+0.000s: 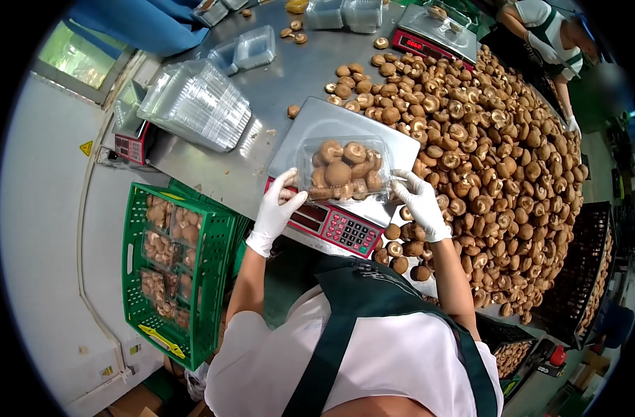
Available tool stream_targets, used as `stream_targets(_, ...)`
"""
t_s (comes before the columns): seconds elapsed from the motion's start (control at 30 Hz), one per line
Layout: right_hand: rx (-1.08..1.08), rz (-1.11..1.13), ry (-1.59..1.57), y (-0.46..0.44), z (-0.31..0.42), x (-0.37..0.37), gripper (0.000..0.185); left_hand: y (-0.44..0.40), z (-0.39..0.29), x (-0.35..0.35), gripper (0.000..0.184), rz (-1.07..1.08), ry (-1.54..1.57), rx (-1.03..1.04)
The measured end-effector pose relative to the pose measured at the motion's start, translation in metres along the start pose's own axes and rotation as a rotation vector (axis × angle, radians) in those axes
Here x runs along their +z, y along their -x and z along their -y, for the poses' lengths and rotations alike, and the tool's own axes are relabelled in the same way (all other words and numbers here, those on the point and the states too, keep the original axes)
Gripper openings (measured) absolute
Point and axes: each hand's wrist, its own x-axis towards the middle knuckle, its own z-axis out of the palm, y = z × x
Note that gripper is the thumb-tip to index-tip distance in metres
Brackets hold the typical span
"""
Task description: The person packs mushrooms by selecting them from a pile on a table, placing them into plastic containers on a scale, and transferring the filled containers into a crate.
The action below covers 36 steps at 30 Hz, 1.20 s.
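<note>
A clear plastic box point(340, 170) full of brown mushrooms is over the metal plate of a digital scale point(303, 132). My left hand point(274, 214), in a white glove, grips the box's left edge, with thumb and fingers closed at its side. At the opposite edge, my gloved right hand point(422, 206) holds the box with its fingertips. Whether the box rests on the plate or is slightly raised, I cannot tell. The scale's red keypad panel point(349, 230) faces me, below the box.
A large heap of loose mushrooms point(498, 174) spreads on the right. Stacked plastic trays point(196, 104) stand at left on the metal table point(192, 167). A green crate point(217, 306) holds several filled boxes. Another scale point(439, 35) and a person in white gloves point(540, 45) are farther back.
</note>
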Motion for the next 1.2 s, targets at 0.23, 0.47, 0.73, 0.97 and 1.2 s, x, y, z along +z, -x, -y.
stream_targets(0.23,0.063,0.091,-0.345,0.004,-0.008,-0.001,0.038,0.009,-0.005,0.01,0.026,0.021,0.282,-0.386)
stream_targets(0.47,0.162,0.109,-0.079,0.004,0.005,0.005,0.023,0.006,-0.015,0.011,0.017,0.039,0.273,-0.425)
stream_targets(0.73,0.203,0.206,-0.349,0.006,-0.015,0.007,0.012,0.01,0.0,0.012,0.019,0.062,0.339,-0.358)
stream_targets(0.97,0.051,0.1,-0.12,0.02,-0.026,0.014,0.01,0.014,0.014,0.018,0.017,0.061,0.27,-0.252)
stream_targets(1.2,-0.843,-0.181,0.623,0.021,-0.032,0.0,0.027,0.01,-0.011,0.03,0.029,-0.06,-0.488,0.506)
